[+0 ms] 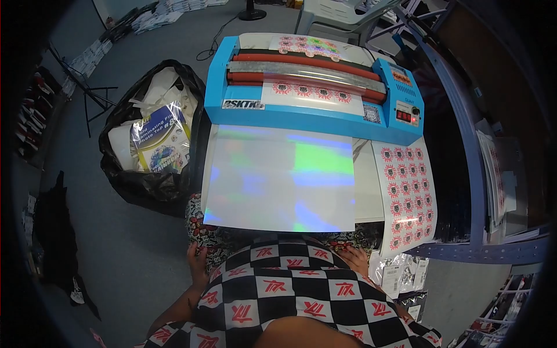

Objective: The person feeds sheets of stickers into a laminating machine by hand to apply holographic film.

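My left hand (198,260) rests against my patterned trousers on the left thigh, fingers stretched out and holding nothing. On the other thigh my right hand (355,258) lies flat with its fingers apart, close to a sheet of stickers (407,194) printed with red and black emblems. In front of me stands a blue roller laminator (313,118). A printed sticker sheet (313,94) lies between its red rollers, its far part showing behind them with a rainbow shine. A shiny holographic film sheet (278,180) lies flat before the machine, over a white surface.
To the left sits a black bin bag (116,180) holding crumpled white waste and a laminating film packet (162,139). A grey plastic chair (336,17) stands behind the laminator. Blue metal shelving (464,145) runs along the right. Plastic-wrapped parcels (400,275) lie below my right hand.
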Available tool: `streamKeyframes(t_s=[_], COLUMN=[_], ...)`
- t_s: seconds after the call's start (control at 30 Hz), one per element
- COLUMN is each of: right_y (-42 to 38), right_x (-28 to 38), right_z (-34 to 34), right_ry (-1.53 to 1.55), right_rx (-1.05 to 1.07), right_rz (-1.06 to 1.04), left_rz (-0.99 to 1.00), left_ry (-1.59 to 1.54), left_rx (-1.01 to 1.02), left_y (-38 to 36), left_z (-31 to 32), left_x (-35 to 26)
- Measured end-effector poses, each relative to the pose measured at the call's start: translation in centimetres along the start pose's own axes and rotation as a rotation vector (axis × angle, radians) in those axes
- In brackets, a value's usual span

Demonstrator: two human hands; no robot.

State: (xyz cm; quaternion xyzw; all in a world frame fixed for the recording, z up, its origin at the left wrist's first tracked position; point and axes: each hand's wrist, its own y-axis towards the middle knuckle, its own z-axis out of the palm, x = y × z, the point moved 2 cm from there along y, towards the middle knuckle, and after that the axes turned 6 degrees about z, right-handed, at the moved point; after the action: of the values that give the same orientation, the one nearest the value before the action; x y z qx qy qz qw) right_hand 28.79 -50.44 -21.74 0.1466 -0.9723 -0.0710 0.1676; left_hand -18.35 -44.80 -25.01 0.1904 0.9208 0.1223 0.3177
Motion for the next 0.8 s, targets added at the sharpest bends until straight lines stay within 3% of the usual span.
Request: streamKeyframes(t_s=[0.8], right_y=[-0.1], right_x=[-0.1], right_z=[0.1], right_ry=[0.011], right_rx=[0.005], right_rz=[0.013], left_rz=[-0.027], left_ry=[-0.013], left_rx=[0.01], left_y=[-0.1], left_z=[0.0], left_x=[0.0])
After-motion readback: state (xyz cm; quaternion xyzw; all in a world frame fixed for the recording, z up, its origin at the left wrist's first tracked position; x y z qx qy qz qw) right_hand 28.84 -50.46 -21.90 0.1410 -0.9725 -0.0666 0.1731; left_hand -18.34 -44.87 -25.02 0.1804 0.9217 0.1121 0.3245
